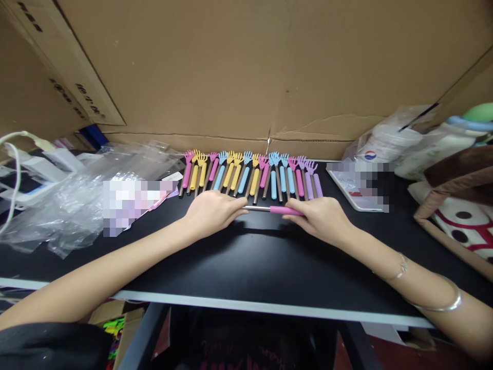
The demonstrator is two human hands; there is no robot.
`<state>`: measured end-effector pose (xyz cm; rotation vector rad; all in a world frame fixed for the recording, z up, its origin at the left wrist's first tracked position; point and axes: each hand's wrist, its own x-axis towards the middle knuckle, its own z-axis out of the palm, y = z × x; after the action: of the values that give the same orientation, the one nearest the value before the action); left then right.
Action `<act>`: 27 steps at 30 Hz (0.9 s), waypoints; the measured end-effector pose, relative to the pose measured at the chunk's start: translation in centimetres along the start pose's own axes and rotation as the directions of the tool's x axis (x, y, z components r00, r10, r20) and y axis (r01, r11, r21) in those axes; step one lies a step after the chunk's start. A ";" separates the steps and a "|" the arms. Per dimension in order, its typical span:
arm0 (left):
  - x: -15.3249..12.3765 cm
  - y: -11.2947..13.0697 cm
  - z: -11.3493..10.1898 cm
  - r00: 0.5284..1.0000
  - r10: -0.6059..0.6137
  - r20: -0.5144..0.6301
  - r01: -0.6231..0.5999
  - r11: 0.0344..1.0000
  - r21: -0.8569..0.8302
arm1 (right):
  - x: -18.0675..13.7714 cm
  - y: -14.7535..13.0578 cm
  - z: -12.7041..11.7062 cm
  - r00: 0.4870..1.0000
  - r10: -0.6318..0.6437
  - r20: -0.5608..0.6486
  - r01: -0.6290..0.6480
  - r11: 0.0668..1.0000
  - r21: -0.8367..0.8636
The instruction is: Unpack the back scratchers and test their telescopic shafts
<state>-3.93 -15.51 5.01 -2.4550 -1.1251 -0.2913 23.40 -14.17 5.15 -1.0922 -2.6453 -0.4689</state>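
Note:
A pink-handled back scratcher [275,209] with a metal shaft lies crosswise on the black table [246,267], held at both ends. My left hand [213,210] is closed over the metal end, my right hand [316,216] closed on the pink grip end. Just behind it, a row of several back scratchers [250,174] lies side by side, with hand-shaped heads and pink, yellow, blue and purple handles, heads pointing to the cardboard wall.
Crumpled clear plastic bags [69,205] lie at the left with a white cable [15,169]. A white tray [356,192] and bagged goods [389,141] sit at the right, a plush item [462,216] beyond. Cardboard [246,72] walls the back.

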 end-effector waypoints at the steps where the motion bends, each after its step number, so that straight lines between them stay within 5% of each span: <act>1: -0.1 0.0 0.0 0.998 0.019 -0.055 -0.019 1.000 0.011 | 0.1 0.0 -0.1 0.999 0.014 0.030 -0.015 0.999 0.034; 5: -0.1 -0.1 -0.4 0.980 0.085 -0.178 -0.075 0.995 0.062 | 0.3 -0.2 -0.5 0.987 0.050 0.155 -0.083 0.973 0.215; 14: 0.0 -0.2 -1.4 0.947 0.211 -0.241 -0.176 0.971 0.161 | 0.6 -0.7 -0.2 0.915 -0.070 0.397 -0.211 0.757 0.619; 20: 0.1 -0.1 -0.8 0.950 0.198 -0.241 -0.166 0.975 0.146 | 0.5 -0.7 -0.1 0.927 -0.027 0.373 -0.187 0.830 0.525; 27: 0.1 -0.1 0.3 0.988 0.127 -0.088 -0.128 0.992 -0.004 | 0.1 -1.0 -0.1 0.974 -0.006 0.224 -0.039 0.980 0.197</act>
<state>-3.95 -15.29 4.79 -2.4835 -0.9284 -0.3622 22.61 -14.75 5.07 -1.1622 -2.7968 -0.0743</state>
